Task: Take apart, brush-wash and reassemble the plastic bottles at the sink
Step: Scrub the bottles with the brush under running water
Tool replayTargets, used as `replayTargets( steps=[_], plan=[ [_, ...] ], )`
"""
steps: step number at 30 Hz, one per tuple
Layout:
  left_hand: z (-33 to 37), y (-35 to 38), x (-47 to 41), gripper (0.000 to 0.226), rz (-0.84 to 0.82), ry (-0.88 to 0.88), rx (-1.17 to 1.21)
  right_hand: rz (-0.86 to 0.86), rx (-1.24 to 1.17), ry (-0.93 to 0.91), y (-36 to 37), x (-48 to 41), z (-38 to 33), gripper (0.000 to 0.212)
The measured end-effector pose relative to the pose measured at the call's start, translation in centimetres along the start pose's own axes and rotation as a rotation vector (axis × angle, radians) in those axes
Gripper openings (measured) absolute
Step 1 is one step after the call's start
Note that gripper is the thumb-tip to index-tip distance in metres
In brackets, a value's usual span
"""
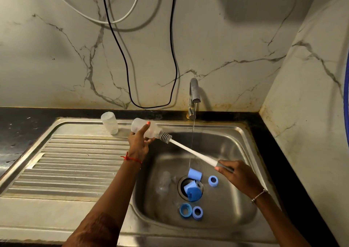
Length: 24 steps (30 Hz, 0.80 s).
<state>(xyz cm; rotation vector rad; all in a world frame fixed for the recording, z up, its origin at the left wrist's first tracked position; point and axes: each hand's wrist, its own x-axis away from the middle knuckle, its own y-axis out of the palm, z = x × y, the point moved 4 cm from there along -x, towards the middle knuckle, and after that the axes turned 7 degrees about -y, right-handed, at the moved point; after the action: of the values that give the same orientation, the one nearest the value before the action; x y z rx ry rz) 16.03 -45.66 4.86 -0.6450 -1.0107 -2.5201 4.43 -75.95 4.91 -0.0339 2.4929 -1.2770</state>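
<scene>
Over a steel sink (pixel 217 127), a light, probably slippery bottle (pixel 154 130) is gripped mid-body by the left hand (pixel 137 142); the brush (pixel 187 149) is clasped by the right hand (pixel 239 175).

No readable text anywhere; no labels, brands, numbers (bottles unmarked)

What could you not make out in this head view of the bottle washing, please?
Head view:
- Tip of the brush: inside the cloudy bottle the left hand holds.
- Its handle end: wrapped by the right hand.
- Clear pieces on the sink floor: too transparent to identify.
- Drain: covered by blue caps.
</scene>
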Motion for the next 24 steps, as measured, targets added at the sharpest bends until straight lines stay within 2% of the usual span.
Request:
replayTargets(
  steps=[4, 5, 8, 9, 13, 17, 21, 24],
  plan=[
    [-0.2, 0.2, 0.1, 0.061, -0.016, -0.023, 0.011, -0.009, -0.089, 0.032, -0.4, 0.5, 0.7, 0.078],
    [-0.4, 0.3, 0.2, 0.059, -0.019, -0.031, 0.012, 0.004, -0.082, 0.024, -0.4, 0.5, 0.8, 0.076],
    [-0.7, 0.6, 0.4, 0.058, -0.015, -0.047, -0.013, 0.060, -0.012, 0.019, -0.4, 0.4, 0.7, 0.035],
    [-0.7, 0.6, 0.3, 0.060, -0.016, -0.047, -0.012, 0.068, -0.016, 0.027, -0.1, 0.5, 0.9, 0.031],
    [-0.1, 0.4, 0.1, 0.066, -0.011, -0.032, -0.001, -0.048, -0.129, 0.071, 0.1, 1.0, 1.4, 0.067],
    [-0.1, -0.2, 0.1, 0.062, -0.037, -0.027, -0.015, -0.050, -0.261, 0.034, -0.5, 1.2, 1.2, 0.038],
    [-1.2, -0.2, 0.7, 0.058, -0.043, -0.027, -0.057, 0.088, -0.425, 0.101, -1.2, 0.6, 1.0, 0.047],
    [-1.4, 0.0, 0.9, 0.058, -0.044, -0.032, -0.031, 0.049, -0.312, 0.083, -1.2, 0.4, 1.0, 0.046]
  ],
)
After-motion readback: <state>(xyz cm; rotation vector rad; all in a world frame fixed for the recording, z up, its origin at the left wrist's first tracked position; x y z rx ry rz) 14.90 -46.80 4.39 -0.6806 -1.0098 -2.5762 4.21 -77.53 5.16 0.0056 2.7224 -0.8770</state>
